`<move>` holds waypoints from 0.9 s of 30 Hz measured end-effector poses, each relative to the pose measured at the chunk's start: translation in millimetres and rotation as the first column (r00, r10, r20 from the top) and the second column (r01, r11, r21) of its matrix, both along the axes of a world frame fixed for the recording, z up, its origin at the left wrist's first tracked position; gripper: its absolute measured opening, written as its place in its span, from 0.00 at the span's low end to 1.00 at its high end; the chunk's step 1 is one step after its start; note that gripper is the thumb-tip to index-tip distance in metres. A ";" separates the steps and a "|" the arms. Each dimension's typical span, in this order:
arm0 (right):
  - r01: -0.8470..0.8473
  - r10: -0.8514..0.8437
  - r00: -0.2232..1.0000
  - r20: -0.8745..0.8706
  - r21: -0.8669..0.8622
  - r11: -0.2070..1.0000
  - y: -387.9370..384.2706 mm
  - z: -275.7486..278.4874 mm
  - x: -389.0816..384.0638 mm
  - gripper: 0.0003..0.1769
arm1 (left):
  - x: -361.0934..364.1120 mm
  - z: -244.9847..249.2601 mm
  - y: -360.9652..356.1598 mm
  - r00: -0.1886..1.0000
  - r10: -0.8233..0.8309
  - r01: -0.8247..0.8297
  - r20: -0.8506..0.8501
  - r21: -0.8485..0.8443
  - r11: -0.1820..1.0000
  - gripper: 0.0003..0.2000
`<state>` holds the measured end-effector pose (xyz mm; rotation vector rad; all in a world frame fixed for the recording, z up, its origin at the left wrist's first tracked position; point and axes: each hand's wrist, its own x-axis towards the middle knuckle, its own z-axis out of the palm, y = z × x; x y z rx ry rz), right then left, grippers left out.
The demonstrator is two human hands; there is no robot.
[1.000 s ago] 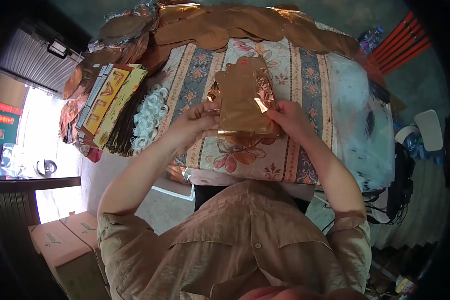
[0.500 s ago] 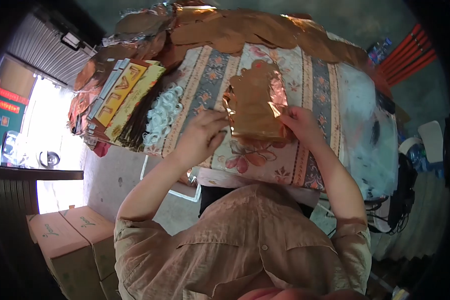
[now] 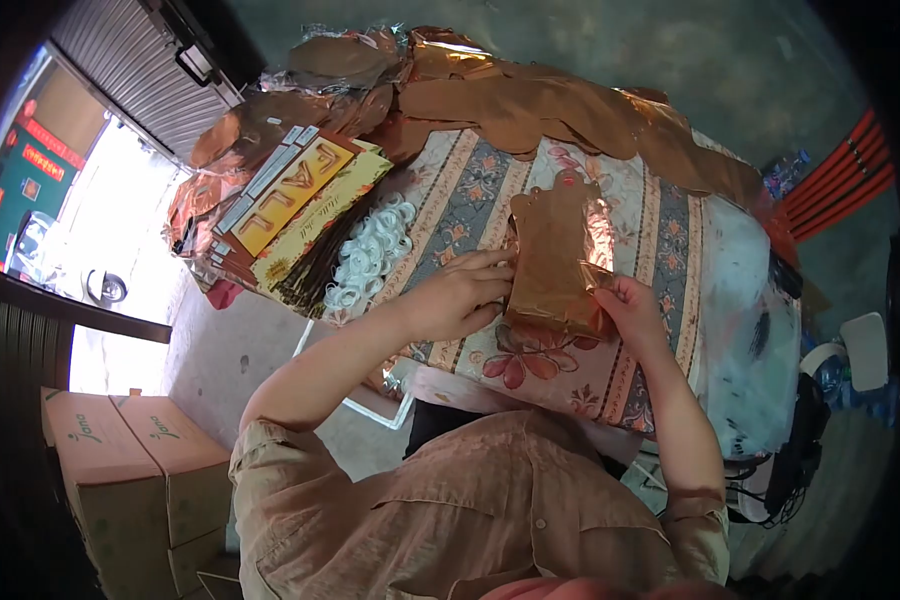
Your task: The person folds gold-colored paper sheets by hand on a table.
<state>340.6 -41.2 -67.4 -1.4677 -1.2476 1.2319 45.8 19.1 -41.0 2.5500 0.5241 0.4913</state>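
Note:
A flat, folded copper-brown foil balloon (image 3: pixel 550 265) lies on the patterned tablecloth, its scalloped end with a small red mark pointing away from me. A shiny strip runs along its right side. Low on that right edge, my right hand (image 3: pixel 635 315) pinches the foil between thumb and fingers. My left hand (image 3: pixel 460 295) rests at the left edge, fingers stretched toward the foil and fingertips right at it. Just left of that hand sit white curled ribbons (image 3: pixel 370 255), beside a stack of printed cards (image 3: pixel 305 205) reading "FALL".
Flat brown foil pieces (image 3: pixel 510 110) are piled along the table's far side. Clear plastic bags (image 3: pixel 740 330) cover the right end of the patterned tablecloth (image 3: pixel 475 190). Cardboard boxes (image 3: pixel 120 440) stand on the floor at lower left, and orange poles (image 3: pixel 840 180) lean at right.
The view has shifted, so the table sits lower and further right. My left hand's fingers have straightened along the foil's left edge; my right hand keeps its pinch at the right edge.

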 end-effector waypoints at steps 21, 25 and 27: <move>-0.008 0.007 0.999 -0.054 -0.020 1.000 -3.1 10.7 -3.6 0.06 | 4.8 -10.3 17.8 0.963 0.207 -0.216 0.175 0.039 0.976 0.11; -0.020 0.017 0.999 -0.050 -0.060 0.998 -4.0 18.0 -4.1 0.07 | 10.7 -6.7 17.6 0.983 0.125 -0.136 0.135 0.072 0.988 0.14; -0.026 0.021 0.998 -0.067 -0.076 0.997 -6.2 19.8 -5.0 0.07 | 13.5 -7.3 16.6 0.986 0.118 -0.133 0.119 0.134 0.982 0.13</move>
